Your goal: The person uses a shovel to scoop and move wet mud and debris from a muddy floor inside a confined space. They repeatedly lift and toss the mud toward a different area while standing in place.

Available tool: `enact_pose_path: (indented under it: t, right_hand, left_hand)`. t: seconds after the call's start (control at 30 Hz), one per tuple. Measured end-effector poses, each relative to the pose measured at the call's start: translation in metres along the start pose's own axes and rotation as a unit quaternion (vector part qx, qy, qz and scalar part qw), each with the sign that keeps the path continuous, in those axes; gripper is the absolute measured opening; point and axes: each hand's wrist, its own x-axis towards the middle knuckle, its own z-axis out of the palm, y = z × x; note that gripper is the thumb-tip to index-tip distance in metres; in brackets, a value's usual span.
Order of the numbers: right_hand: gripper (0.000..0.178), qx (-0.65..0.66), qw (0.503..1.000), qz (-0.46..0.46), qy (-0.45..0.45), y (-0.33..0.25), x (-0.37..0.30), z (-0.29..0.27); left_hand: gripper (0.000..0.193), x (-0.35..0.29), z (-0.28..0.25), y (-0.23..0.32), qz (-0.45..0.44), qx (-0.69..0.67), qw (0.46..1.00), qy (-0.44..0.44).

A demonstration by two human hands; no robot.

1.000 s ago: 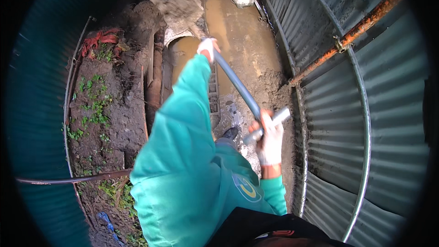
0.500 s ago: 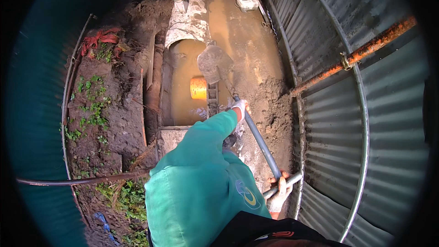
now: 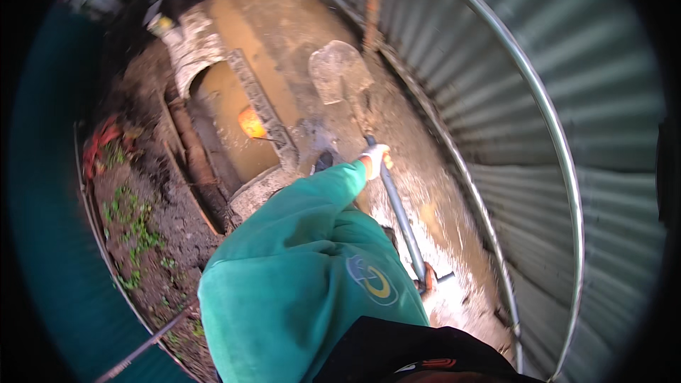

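A mud-coated shovel (image 3: 399,209) slants across the middle of the view, its broad blade (image 3: 339,71) pointing away from me. My left hand (image 3: 374,161), in a white glove, wraps round the grey shaft below the blade's socket. At the near end, my right hand (image 3: 427,282) is closed on the T-shaped handle, partly hidden by the shaft and blurred. The blade is over the wet muddy ground, right of a pit of brown water (image 3: 245,138). Whether loose mud lies on it I cannot tell. An orange round object (image 3: 252,122) sticks out of the water.
A muddy kerb (image 3: 261,103) edges the pit, with a pale curved cover (image 3: 193,48) at its far end. Corrugated metal sheeting (image 3: 525,220) and a bent metal pipe (image 3: 564,149) stand to the right. Plants (image 3: 135,223) grow on the left bank.
The shovel blade has swung right, from beside the pit's edge to over the muddy ground. My view has turned right, so the pit appears farther left. Both hands keep their hold.
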Motion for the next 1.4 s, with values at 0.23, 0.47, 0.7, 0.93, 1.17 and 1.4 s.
enact_pose_path:
  t: [0.23,0.47,0.7,0.93,1.17,1.4]
  right_hand:
    - [0.046,0.121,0.975,0.145,0.118,0.003,-0.018,-0.089]
    - [0.03,0.075,0.891,0.163,0.417,0.046,0.019,-0.199]
    - [0.034,-0.041,0.901,0.118,0.416,0.036,0.084,-0.262]
    - [0.027,-0.029,0.954,0.112,0.276,0.078,0.324,0.015]
    - [0.028,-0.062,0.94,0.108,0.316,0.198,0.382,0.026]
    - [0.025,0.055,0.866,0.229,0.442,0.424,0.463,-0.087]
  left_hand:
    - [0.023,0.061,-0.026,-0.2,-0.119,0.163,0.975,0.093]
    - [0.017,0.11,-0.057,-0.453,-0.299,0.218,0.919,0.133]
    - [0.015,0.146,-0.026,-0.487,-0.348,0.125,0.918,0.146]
    - [0.019,0.382,-0.009,-0.145,-0.162,0.1,0.973,0.132]
    - [0.024,0.455,-0.064,-0.1,-0.143,0.099,0.972,0.156]
    - [0.031,0.503,-0.163,-0.162,-0.143,0.224,0.955,0.134]
